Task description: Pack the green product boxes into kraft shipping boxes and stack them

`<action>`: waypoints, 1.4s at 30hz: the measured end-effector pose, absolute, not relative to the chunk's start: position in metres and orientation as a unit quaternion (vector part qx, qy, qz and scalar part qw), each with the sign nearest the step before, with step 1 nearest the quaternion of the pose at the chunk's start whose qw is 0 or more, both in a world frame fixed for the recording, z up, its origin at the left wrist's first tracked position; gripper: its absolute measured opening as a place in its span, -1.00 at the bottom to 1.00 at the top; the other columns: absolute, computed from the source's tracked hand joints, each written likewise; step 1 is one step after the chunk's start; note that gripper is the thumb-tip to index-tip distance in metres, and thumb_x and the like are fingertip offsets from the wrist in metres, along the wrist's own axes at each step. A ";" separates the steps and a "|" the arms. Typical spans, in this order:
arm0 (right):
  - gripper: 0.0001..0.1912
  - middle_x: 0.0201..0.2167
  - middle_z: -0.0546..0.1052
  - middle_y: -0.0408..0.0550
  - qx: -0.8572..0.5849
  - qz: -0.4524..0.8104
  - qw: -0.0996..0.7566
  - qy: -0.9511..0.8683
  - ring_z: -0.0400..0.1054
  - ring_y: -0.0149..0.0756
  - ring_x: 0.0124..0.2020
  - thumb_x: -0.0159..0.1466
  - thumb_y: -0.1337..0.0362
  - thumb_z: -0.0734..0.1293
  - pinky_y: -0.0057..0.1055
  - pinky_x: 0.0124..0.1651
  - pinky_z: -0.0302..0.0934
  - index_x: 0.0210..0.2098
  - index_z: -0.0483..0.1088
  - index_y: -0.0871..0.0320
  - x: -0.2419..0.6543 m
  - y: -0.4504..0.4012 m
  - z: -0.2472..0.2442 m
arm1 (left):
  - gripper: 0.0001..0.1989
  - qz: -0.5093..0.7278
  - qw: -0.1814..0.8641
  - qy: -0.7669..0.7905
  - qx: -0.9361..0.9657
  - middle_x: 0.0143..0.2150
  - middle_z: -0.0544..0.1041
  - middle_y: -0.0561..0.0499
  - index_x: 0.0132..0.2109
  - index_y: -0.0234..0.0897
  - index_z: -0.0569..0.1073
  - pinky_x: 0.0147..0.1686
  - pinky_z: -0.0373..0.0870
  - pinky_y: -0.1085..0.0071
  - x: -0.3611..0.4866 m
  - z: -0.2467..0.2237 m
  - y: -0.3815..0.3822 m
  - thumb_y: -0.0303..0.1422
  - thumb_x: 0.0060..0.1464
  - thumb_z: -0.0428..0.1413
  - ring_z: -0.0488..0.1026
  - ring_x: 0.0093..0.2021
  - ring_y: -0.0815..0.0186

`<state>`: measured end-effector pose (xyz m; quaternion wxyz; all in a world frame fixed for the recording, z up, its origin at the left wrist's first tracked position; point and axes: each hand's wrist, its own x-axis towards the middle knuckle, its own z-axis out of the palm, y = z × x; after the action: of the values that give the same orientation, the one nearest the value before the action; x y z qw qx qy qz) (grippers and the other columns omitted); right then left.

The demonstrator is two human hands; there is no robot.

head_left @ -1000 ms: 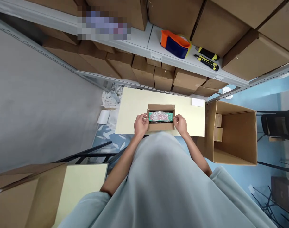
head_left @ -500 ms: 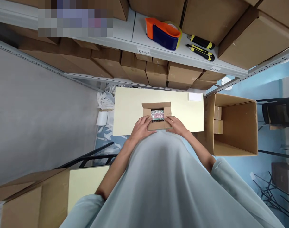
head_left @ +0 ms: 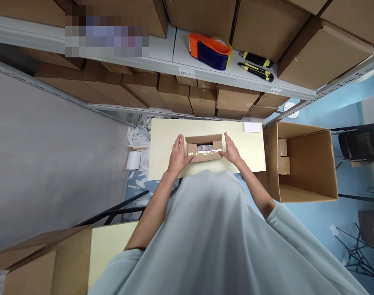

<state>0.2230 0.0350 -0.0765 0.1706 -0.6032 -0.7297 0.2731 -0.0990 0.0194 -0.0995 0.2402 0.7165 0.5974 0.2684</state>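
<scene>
On the pale yellow table (head_left: 162, 135) in front of me lies a small cardboard box (head_left: 191, 148), its far flap upright and its two side flaps folded inward. Between the side flaps shows a shiny item in clear plastic (head_left: 204, 148); what it is I cannot make out. The near flap is raised, with glossy clear tape along it. My left hand (head_left: 177, 156) stands at the box's left side, fingers stretched out, thumb at the near flap's corner. My right hand (head_left: 231, 152) mirrors it on the right, fingers extended and thumb at that corner.
Above the table, a shelf carries an orange and blue tape dispenser (head_left: 210, 51), two utility knives (head_left: 256, 66) and cardboard boxes. A large open carton (head_left: 309, 159) with small boxes inside stands right. A white card (head_left: 252, 127) lies at the table's far right. Scraps litter the floor left.
Both hands have moved outward and away from me, from over the box's near corners to its sides, with fingers straightened. The near flap has come up from lying flat, showing its tape.
</scene>
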 end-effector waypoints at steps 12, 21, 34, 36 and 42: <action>-0.66 0.25 0.58 0.13 -0.573 0.241 0.166 -0.766 0.48 -0.02 0.22 0.63 0.22 0.22 -0.06 0.35 0.41 0.13 0.63 0.08 0.218 0.007 -0.073 | -0.73 0.263 0.260 0.635 0.678 0.05 0.61 -0.17 0.01 -0.14 0.70 0.24 0.51 0.06 -0.085 -0.097 -0.009 -0.27 0.47 0.08 0.53 0.10 0.01; -0.63 0.16 0.61 0.14 -0.598 0.217 0.113 -0.763 0.45 0.01 0.13 0.61 0.34 0.21 -0.11 0.20 0.46 0.00 0.69 0.13 0.204 0.021 -0.078 | -0.76 0.271 0.289 0.680 0.617 0.00 0.66 -0.15 -0.06 -0.15 0.71 0.17 0.55 0.07 -0.076 -0.101 0.004 -0.30 0.38 0.12 0.55 0.08 0.01; -0.69 0.16 0.63 0.16 -0.590 0.173 0.087 -0.784 0.46 0.00 0.11 0.60 0.36 0.25 -0.05 0.23 0.42 -0.02 0.67 0.15 0.202 0.020 -0.075 | -0.72 0.207 0.248 0.666 0.672 -0.04 0.66 -0.21 -0.14 -0.15 0.66 0.17 0.51 0.02 -0.072 -0.084 0.011 -0.34 0.37 0.03 0.52 0.09 -0.09; -0.71 0.12 0.65 0.14 -0.584 0.168 0.099 -0.788 0.46 0.02 0.12 0.57 0.39 0.27 -0.01 0.22 0.43 -0.09 0.66 0.13 0.200 0.018 -0.074 | -0.70 0.170 0.230 0.658 0.696 -0.06 0.67 -0.25 -0.17 -0.17 0.67 0.15 0.50 0.01 -0.074 -0.076 0.013 -0.34 0.37 0.02 0.54 0.07 -0.12; -0.77 -0.09 0.70 0.08 -0.527 0.119 0.142 -0.830 0.54 0.09 -0.02 0.47 0.39 0.37 0.01 0.00 0.50 -0.28 0.61 0.02 0.195 0.033 -0.045 | -0.70 0.119 0.173 0.636 0.742 -0.20 0.72 -0.22 -0.36 -0.15 0.69 0.13 0.49 -0.01 -0.075 -0.047 0.044 -0.46 0.20 0.09 0.66 -0.05 -0.12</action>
<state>0.1949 0.0334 -0.0451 0.1416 -0.5269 -0.8296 0.1187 -0.0751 0.0442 -0.0471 0.1729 0.7424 0.6362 0.1193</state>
